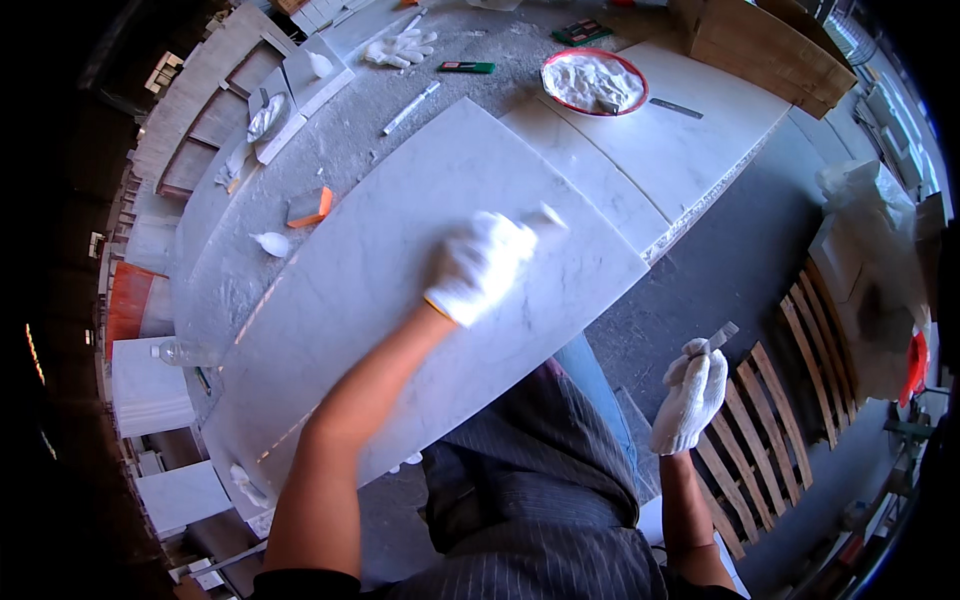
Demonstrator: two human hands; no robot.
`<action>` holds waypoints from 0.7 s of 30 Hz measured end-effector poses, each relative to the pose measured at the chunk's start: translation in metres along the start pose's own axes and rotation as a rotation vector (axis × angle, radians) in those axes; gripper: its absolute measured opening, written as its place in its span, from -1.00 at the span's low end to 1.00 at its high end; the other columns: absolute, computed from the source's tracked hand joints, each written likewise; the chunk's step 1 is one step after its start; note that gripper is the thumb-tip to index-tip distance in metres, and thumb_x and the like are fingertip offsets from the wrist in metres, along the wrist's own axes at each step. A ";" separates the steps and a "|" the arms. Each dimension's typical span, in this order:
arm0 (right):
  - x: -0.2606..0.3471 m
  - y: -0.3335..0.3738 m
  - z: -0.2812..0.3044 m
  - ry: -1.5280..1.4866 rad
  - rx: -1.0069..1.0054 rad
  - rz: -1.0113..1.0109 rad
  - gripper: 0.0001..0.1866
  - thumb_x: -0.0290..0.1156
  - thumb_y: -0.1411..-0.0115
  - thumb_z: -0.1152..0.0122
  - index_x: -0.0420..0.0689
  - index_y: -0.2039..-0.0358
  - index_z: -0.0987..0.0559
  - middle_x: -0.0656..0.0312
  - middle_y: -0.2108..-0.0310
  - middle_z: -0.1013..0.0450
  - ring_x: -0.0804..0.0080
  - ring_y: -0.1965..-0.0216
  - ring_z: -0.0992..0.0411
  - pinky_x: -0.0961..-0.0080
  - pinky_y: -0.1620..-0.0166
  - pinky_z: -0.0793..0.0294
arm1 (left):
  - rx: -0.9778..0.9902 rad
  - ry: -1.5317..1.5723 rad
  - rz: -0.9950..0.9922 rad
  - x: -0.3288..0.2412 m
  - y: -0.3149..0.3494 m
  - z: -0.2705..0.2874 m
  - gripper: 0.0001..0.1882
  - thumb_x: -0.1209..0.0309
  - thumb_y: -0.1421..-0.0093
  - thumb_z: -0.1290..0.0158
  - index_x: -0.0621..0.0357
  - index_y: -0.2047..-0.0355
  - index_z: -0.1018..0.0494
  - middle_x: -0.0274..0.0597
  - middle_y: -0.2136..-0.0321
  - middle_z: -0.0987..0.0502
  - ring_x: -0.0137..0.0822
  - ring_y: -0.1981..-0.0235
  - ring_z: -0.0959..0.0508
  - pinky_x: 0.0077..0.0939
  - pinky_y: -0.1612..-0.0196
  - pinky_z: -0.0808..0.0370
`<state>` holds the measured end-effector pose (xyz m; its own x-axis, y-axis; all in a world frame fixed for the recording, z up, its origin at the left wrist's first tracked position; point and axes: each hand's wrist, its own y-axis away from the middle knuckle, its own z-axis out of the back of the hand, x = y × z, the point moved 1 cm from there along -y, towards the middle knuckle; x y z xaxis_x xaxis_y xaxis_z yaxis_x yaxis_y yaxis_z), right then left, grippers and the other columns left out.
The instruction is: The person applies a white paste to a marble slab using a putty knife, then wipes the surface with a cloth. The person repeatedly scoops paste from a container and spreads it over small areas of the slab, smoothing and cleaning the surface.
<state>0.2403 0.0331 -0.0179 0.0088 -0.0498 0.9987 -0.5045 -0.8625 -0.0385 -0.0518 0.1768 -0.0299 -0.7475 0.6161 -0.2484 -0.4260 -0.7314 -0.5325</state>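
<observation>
My left hand [482, 262], in a white knit glove, is over the middle of a large white marble-like slab [400, 230] with grey veins. Motion smears this hand. A small pale piece [548, 222] juts from its fingers, its kind too blurred to name. Off the slab's right edge, my right hand [690, 395], gloved too, is closed around a small flat metal scraper [722, 336] with its blade pointing up and outward.
A red-rimmed bowl of white paste [594, 82] stands on neighbouring slabs at the back, beside a flat metal blade [676, 107]. An orange-edged tool [310, 207] and a white squeeze bulb [270, 243] lie left. Wooden slats [765, 420] and a cardboard box [765, 45] are right.
</observation>
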 end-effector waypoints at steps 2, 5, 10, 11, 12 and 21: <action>-0.004 0.003 0.011 0.018 -0.002 -0.013 -0.68 -0.14 -0.42 -0.02 -0.17 0.22 -0.52 0.36 0.59 -0.30 0.65 0.59 -0.18 0.62 0.49 -0.16 | 0.210 -0.389 0.433 0.064 0.010 0.019 -0.90 0.35 -0.21 -0.01 0.00 0.40 -0.51 -0.13 0.41 -0.53 -0.08 0.36 -0.55 -0.14 0.40 -0.47; -0.005 0.010 0.015 0.024 0.034 -0.024 -0.69 -0.17 -0.43 0.00 -0.18 0.23 -0.51 0.36 0.58 -0.30 0.64 0.58 -0.18 0.62 0.48 -0.18 | 0.218 -0.680 0.488 0.114 0.014 0.071 -0.87 0.35 -0.13 -0.05 0.06 0.46 -0.57 -0.01 0.44 -0.53 0.00 0.35 -0.57 -0.08 0.39 -0.48; 0.001 0.028 -0.016 -0.060 0.126 -0.140 -0.67 -0.13 -0.42 -0.01 -0.16 0.22 -0.51 0.37 0.58 -0.28 0.63 0.57 -0.19 0.61 0.45 -0.19 | 0.189 -0.798 0.558 0.082 0.023 0.067 -0.85 0.35 -0.18 -0.04 0.10 0.46 -0.55 -0.02 0.41 -0.56 -0.02 0.30 -0.61 -0.13 0.37 -0.53; 0.001 0.028 -0.021 -0.065 0.130 -0.135 -0.66 -0.12 -0.42 -0.01 -0.17 0.22 -0.51 0.37 0.58 -0.27 0.63 0.57 -0.18 0.61 0.45 -0.18 | 0.251 -0.760 0.573 0.048 0.005 0.057 -0.72 0.25 -0.28 0.01 0.13 0.47 -0.55 -0.02 0.43 -0.58 -0.04 0.38 -0.63 -0.15 0.48 -0.54; 0.004 0.030 -0.028 -0.083 0.152 -0.136 -0.66 -0.12 -0.42 -0.01 -0.17 0.22 -0.50 0.36 0.59 -0.27 0.63 0.58 -0.18 0.60 0.45 -0.18 | 0.274 -0.645 0.653 0.027 0.006 0.046 -0.64 0.16 -0.33 0.05 0.15 0.42 -0.55 0.00 0.47 -0.60 -0.04 0.49 -0.63 -0.18 0.59 -0.51; 0.028 0.031 -0.047 -0.081 0.228 -0.040 -0.61 -0.09 -0.43 0.02 -0.22 0.22 -0.49 0.35 0.60 -0.25 0.63 0.59 -0.16 0.61 0.46 -0.15 | 0.105 -0.149 0.022 -0.136 0.052 0.004 -0.88 0.40 -0.08 -0.12 0.01 0.33 -0.49 -0.32 0.40 -0.40 -0.23 0.25 -0.49 -0.25 0.16 -0.47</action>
<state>0.1841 0.0286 0.0109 0.0986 -0.0458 0.9941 -0.2950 -0.9554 -0.0147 0.0259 0.0536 -0.0201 -0.8212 0.5551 -0.1325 -0.4536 -0.7758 -0.4387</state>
